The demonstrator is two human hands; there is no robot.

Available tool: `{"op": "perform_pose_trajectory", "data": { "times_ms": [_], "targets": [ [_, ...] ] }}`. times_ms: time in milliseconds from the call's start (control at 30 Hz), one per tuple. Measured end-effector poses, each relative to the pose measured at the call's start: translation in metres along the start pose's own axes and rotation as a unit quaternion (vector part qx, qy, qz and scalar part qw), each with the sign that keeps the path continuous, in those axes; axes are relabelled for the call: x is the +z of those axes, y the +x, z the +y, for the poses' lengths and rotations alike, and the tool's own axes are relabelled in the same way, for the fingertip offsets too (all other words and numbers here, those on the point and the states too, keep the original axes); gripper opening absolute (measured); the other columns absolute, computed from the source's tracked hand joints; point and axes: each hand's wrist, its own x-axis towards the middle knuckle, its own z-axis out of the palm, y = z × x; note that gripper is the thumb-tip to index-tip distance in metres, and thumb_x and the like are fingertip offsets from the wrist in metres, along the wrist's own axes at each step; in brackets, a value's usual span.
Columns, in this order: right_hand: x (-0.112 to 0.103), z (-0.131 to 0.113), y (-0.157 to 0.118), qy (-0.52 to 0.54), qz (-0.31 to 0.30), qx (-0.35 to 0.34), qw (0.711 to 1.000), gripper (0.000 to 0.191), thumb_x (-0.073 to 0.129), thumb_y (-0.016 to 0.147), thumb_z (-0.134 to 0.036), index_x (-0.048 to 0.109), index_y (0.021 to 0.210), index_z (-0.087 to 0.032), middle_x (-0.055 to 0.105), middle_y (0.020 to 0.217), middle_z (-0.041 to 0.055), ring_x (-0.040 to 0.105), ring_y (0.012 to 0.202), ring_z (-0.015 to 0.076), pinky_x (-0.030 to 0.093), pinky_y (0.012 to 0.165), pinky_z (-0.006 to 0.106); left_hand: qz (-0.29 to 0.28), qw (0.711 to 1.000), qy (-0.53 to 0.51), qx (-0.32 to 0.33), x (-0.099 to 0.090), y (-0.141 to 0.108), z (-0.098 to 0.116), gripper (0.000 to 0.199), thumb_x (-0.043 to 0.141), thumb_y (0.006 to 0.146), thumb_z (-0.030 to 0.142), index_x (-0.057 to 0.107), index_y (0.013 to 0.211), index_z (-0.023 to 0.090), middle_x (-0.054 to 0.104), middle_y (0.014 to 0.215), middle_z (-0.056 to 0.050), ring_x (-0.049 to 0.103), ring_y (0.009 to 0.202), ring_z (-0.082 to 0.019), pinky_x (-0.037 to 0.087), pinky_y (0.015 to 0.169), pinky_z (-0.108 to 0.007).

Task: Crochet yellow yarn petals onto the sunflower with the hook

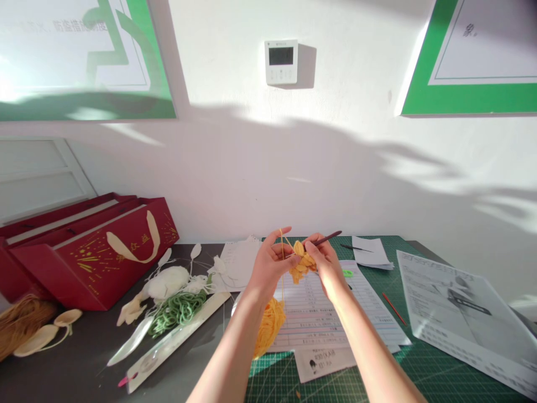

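Yellow crocheted petals (pixel 302 264) hang between my two hands, above written sheets of paper. My left hand (pixel 271 260) pinches the left edge of the piece, and a yellow strand runs over its raised index finger. In my right hand (pixel 325 260) is a dark crochet hook (pixel 329 238), its handle end pointing up to the right; the hook's tip is hidden at the petals. A ball of yellow yarn (pixel 271 327) lies below my left hand, partly behind the forearm.
Lined sheets (pixel 314 313) lie on a green cutting mat (pixel 436 358). At the left are green yarn (pixel 178 313), white yarn (pixel 168 281), a ruler (pixel 176 341) and red bags (pixel 100 257). A red stick (pixel 394 309) and printed sheet (pixel 465 313) lie right.
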Motion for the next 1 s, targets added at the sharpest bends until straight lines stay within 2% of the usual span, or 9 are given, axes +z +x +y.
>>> {"op": "perform_pose_trajectory", "data": {
  "times_ms": [100,233,333,533,600,700,800,900,1000],
  "targets": [
    [-0.009,-0.002,0.006,-0.067,-0.017,-0.016,0.997,0.024,0.074,0.084,-0.045,0.065,0.085,-0.022,0.065,0.075,-0.0002,0.058,0.069,0.0156,0.044,0.063,0.027,0.003,0.998,0.056,0.024,0.000,0.000,-0.002,0.066,0.085,0.069,0.015,0.060,0.131,0.016,0.062,0.072,0.002,0.055,0.065,-0.013,0.043,0.061,-0.026],
    [-0.017,-0.007,0.011,-0.150,-0.031,-0.058,0.987,0.019,0.075,0.084,-0.042,0.071,0.085,-0.024,0.071,0.084,0.0021,0.063,0.083,0.0205,0.048,0.079,0.032,0.012,0.989,0.133,0.067,0.001,0.001,-0.005,0.052,0.075,0.071,0.003,0.068,0.120,0.019,0.057,0.066,0.005,0.048,0.062,-0.011,0.040,0.059,-0.024],
    [-0.019,-0.013,0.011,-0.198,-0.034,-0.097,0.975,0.017,0.072,0.087,-0.041,0.072,0.083,-0.024,0.072,0.083,0.0026,0.062,0.082,0.0213,0.047,0.081,0.035,0.001,0.982,0.169,0.086,0.003,0.002,-0.011,0.043,0.073,0.075,0.003,0.070,0.116,0.019,0.056,0.068,0.006,0.049,0.061,-0.012,0.043,0.059,-0.025],
    [-0.010,-0.015,0.005,-0.258,-0.028,-0.162,0.952,0.010,0.075,0.085,-0.033,0.070,0.081,-0.025,0.069,0.079,0.0025,0.061,0.079,0.0228,0.046,0.082,0.037,0.016,0.980,0.168,0.106,0.004,0.005,-0.023,0.019,0.071,0.087,0.016,0.070,0.106,0.019,0.068,0.108,-0.005,0.060,0.083,-0.016,0.052,0.077,-0.033],
    [-0.006,-0.013,0.002,-0.268,-0.019,-0.182,0.946,0.004,0.072,0.086,-0.029,0.071,0.085,-0.025,0.070,0.085,0.0044,0.061,0.082,0.0242,0.045,0.085,0.040,0.032,0.983,0.146,0.102,0.004,0.006,-0.022,0.025,0.073,0.084,0.014,0.070,0.109,0.020,0.069,0.100,-0.004,0.059,0.078,-0.015,0.050,0.073,-0.031],
    [-0.002,-0.010,0.000,-0.266,-0.020,-0.206,0.942,0.005,0.068,0.088,-0.024,0.072,0.088,-0.026,0.069,0.089,0.0060,0.062,0.086,0.0253,0.046,0.084,0.042,0.053,0.992,0.091,0.073,0.003,0.005,-0.018,0.054,0.080,0.076,0.014,0.063,0.128,0.021,0.065,0.075,0.003,0.055,0.064,-0.013,0.044,0.061,-0.027],
    [0.000,-0.008,-0.001,-0.249,-0.007,-0.221,0.943,0.005,0.069,0.087,-0.023,0.073,0.085,-0.026,0.069,0.091,0.0064,0.062,0.093,0.0266,0.047,0.088,0.044,0.052,0.998,0.017,0.029,-0.001,0.004,-0.012,0.077,0.085,0.070,0.019,0.051,0.139,0.019,0.068,0.073,0.002,0.061,0.066,-0.015,0.045,0.063,-0.027],
    [0.000,-0.005,-0.001,-0.220,0.011,-0.218,0.951,0.004,0.070,0.087,-0.025,0.073,0.085,-0.027,0.069,0.097,0.0067,0.063,0.099,0.0270,0.048,0.092,0.047,0.051,0.998,-0.040,-0.005,-0.003,0.003,-0.007,0.079,0.089,0.065,0.020,0.052,0.136,0.017,0.071,0.075,-0.001,0.065,0.071,-0.016,0.049,0.072,-0.029],
    [-0.001,-0.001,0.000,-0.184,0.022,-0.196,0.963,0.005,0.068,0.091,-0.028,0.073,0.090,-0.027,0.070,0.101,0.0068,0.065,0.100,0.0264,0.050,0.091,0.047,0.048,0.997,-0.064,-0.023,-0.004,0.003,-0.005,0.076,0.091,0.063,0.019,0.056,0.130,0.016,0.073,0.076,-0.003,0.066,0.073,-0.016,0.049,0.075,-0.030]
  ]
}}
